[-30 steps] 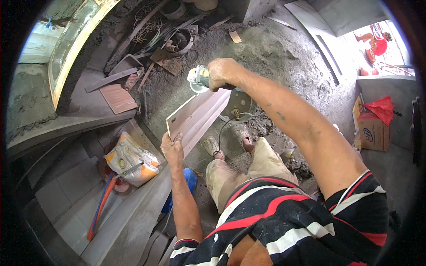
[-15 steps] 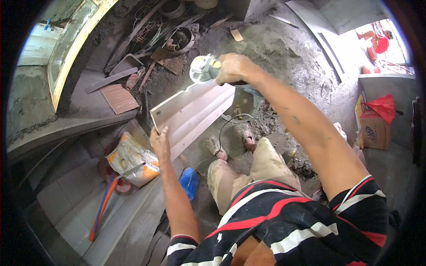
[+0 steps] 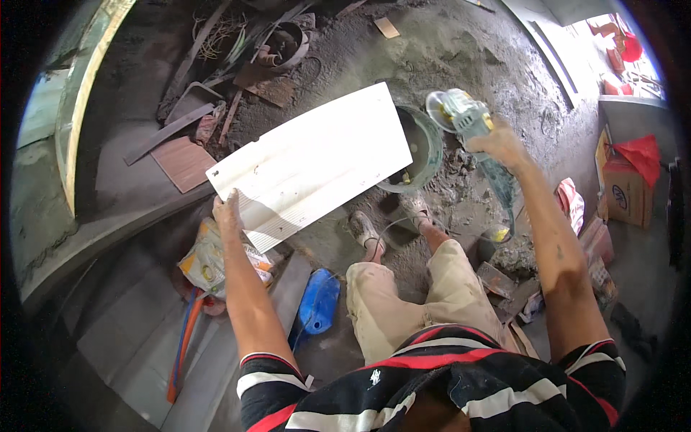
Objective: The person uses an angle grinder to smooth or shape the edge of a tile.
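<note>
A large white tile (image 3: pixel 317 162), ridged along one side and notched on its far edge, is tilted in front of me. My left hand (image 3: pixel 227 214) grips its near left corner, thumb on the upper face. To the right, my right hand (image 3: pixel 502 146) is closed around the body of an angle grinder (image 3: pixel 473 121). The grinder's disc (image 3: pixel 437 110) points left, apart from the tile. Beneath the tile's right end stands a round bucket (image 3: pixel 432 147), partly covered by it. Whether the disc is spinning cannot be told.
Rough wet mortar (image 3: pixel 345 57) covers the floor. A blue container (image 3: pixel 319 301) lies by my left leg, near a white and orange sack (image 3: pixel 204 263). Wood-toned tile pieces (image 3: pixel 183 164) lie at left, a cardboard box (image 3: pixel 628 193) at right. A cord runs by my feet.
The grinder has moved right and nearer, away from the tile's far edge. The tile has turned, its broad face now brightly lit. My view has shifted slightly, uncovering the bucket.
</note>
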`<state>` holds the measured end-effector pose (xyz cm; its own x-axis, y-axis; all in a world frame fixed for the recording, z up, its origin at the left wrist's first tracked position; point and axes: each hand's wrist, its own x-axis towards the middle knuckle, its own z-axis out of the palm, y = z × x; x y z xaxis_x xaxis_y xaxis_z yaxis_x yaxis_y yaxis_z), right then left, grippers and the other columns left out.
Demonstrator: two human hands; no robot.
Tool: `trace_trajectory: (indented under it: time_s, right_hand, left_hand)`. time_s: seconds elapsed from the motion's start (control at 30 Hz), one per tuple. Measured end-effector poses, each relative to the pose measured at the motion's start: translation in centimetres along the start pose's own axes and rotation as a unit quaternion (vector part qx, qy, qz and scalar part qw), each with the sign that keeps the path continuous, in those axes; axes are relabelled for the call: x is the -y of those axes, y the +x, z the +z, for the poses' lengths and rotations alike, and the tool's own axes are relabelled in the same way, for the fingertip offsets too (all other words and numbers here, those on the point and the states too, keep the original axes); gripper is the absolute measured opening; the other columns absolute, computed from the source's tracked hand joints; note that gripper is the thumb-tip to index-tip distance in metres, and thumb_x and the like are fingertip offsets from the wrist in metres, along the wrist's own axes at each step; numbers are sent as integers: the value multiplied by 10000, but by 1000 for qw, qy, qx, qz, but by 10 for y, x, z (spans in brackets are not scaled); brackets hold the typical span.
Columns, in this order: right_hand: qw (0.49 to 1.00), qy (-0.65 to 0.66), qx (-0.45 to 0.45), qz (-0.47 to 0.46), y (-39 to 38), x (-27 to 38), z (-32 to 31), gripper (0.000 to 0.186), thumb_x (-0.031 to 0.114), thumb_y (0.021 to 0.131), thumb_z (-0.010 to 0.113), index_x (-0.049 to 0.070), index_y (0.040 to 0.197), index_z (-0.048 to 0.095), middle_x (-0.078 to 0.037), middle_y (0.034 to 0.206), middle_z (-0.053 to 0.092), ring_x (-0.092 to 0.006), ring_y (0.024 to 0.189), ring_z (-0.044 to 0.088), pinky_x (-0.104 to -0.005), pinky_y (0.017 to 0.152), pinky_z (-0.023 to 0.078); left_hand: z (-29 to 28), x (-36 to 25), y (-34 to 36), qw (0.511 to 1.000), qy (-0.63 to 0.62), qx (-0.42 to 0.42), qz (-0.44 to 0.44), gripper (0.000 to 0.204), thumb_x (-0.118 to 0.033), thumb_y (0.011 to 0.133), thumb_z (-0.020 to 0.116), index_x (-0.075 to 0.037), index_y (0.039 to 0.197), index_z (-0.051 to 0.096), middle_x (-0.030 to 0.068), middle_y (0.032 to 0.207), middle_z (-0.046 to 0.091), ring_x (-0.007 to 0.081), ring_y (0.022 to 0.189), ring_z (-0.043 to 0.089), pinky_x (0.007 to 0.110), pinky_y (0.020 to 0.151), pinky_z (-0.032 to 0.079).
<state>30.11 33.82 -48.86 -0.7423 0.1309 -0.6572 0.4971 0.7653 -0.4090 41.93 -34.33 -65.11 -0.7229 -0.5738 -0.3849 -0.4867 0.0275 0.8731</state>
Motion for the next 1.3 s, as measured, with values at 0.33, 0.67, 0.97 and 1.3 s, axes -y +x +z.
trace_trajectory:
  time_s: [0.33, 0.67, 0.97, 1.3]
  right_hand:
    - [998, 37, 23, 48, 1, -32, 29, 630, 390, 654, 833, -91, 1039, 704, -215, 955, 743, -325, 850, 713, -408, 787, 568]
    - [999, 33, -4, 18, 26, -35, 38, 564, 380, 656, 844, -96, 936, 728, -207, 875, 735, -285, 829, 710, -415, 772, 560]
    - [992, 115, 13, -47, 40, -46, 55, 398, 264, 762, 826, -46, 1000, 749, -130, 870, 743, -214, 782, 719, -360, 680, 572]
    - [767, -249, -29, -590, 61, -61, 88, 256, 167, 830, 745, -22, 1004, 728, -79, 830, 717, -172, 723, 709, -341, 651, 579]
  left_hand:
    - [1, 39, 7, 996, 31, -20, -77, 514, -206, 913, 816, 74, 1293, 613, 126, 1187, 690, 202, 998, 648, 353, 900, 522]
    - [15, 116, -46, 995, 73, 8, -69, 605, -267, 930, 788, 110, 1349, 572, 153, 1259, 675, 250, 1061, 649, 397, 923, 530]
    - [56, 243, -110, 982, -90, -49, -158, 603, -325, 916, 809, 50, 1340, 603, 151, 1217, 689, 251, 1039, 655, 411, 920, 534]
    - [95, 265, -109, 961, -81, -89, -248, 605, -301, 936, 803, 60, 1374, 591, 158, 1309, 667, 254, 1171, 623, 394, 1022, 473]
